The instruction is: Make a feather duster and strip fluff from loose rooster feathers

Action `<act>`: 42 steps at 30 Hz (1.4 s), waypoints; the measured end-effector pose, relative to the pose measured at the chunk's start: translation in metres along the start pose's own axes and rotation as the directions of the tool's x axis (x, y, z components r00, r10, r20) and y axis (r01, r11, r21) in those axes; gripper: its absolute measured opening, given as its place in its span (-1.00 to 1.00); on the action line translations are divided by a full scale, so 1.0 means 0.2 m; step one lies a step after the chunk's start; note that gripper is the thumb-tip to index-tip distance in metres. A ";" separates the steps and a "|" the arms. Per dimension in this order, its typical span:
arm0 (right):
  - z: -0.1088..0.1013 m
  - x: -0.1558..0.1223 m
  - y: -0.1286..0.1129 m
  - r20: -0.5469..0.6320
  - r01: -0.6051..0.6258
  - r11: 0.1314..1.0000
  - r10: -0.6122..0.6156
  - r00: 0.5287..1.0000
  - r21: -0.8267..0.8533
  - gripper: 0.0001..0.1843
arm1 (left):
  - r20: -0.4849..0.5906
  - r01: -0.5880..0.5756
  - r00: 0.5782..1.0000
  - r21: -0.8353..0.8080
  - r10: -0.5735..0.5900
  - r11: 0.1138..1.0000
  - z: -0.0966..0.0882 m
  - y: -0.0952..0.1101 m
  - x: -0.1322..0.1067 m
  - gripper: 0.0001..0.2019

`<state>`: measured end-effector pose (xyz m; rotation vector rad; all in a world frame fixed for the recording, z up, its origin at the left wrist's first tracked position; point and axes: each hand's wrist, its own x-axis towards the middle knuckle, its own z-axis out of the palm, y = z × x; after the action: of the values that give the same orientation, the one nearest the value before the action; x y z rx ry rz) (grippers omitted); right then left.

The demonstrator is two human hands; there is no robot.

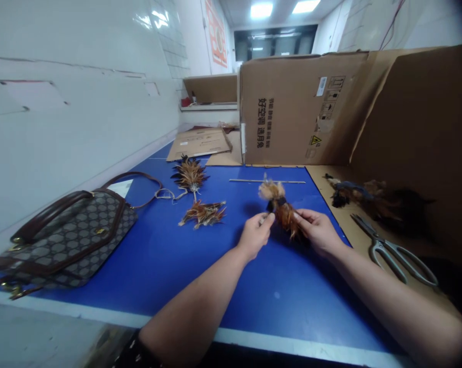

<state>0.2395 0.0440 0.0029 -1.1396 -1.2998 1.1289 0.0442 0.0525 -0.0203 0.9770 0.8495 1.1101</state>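
Both my hands meet over the blue table (169,266), holding a small bundle of brown and tan feathers (279,202) between them. My left hand (255,235) pinches the bundle's lower end with thumb and fingers. My right hand (318,231) grips the rust-coloured feathers from the right side. A second loose feather bunch (203,213) lies on the table to the left of my hands. Farther back is a round feather cluster on a stick (189,175).
A patterned handbag (65,237) with brown handles lies at the left. Metal scissors (397,251) rest on cardboard at the right beside a dark feather pile (369,197). A thin stick (267,181) lies before a large cardboard box (303,107). Flattened cardboard (200,143) sits farther back.
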 end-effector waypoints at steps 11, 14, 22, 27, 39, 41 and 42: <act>0.15 -0.09 0.12 0.124 -0.049 0.990 0.033 0.992 0.133 -0.49 | 0.171 0.130 0.977 -0.002 -0.127 0.992 0.00 0.04 -0.02 -0.44; 0.15 -0.11 0.13 0.158 -0.034 0.998 0.025 0.987 0.055 -0.54 | 0.164 0.091 0.982 -0.014 -0.088 0.996 0.00 0.05 -0.04 -0.46; 0.11 -0.11 0.09 -0.165 0.132 0.975 -0.162 0.973 -0.177 -0.58 | -0.093 -0.126 0.985 0.186 0.145 0.974 -0.01 0.00 0.00 -0.59; 0.09 -0.13 0.06 -0.195 0.205 0.941 -0.262 0.945 -0.269 -0.60 | -0.106 -0.155 0.973 0.357 0.205 0.921 -0.04 -0.03 0.03 -0.63; 0.13 -0.14 0.03 -0.038 0.217 0.915 -0.244 0.969 -0.341 -0.59 | 0.204 -0.267 0.962 0.591 0.180 0.761 -0.01 0.00 -0.03 -0.71; 0.07 -0.10 0.00 -0.118 0.169 0.927 -0.220 0.968 -0.336 -0.55 | 0.241 -0.276 0.956 0.567 0.165 0.776 -0.01 0.00 -0.04 -0.68; 0.01 -0.07 -0.03 -0.176 0.129 0.932 -0.198 0.964 -0.339 -0.53 | 0.241 -0.281 0.955 0.561 0.171 0.779 -0.01 -0.01 -0.04 -0.64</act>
<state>0.2369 0.0289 0.0067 -1.3225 -1.4193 0.6655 0.0409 0.0457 -0.0220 1.7181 0.9705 0.9479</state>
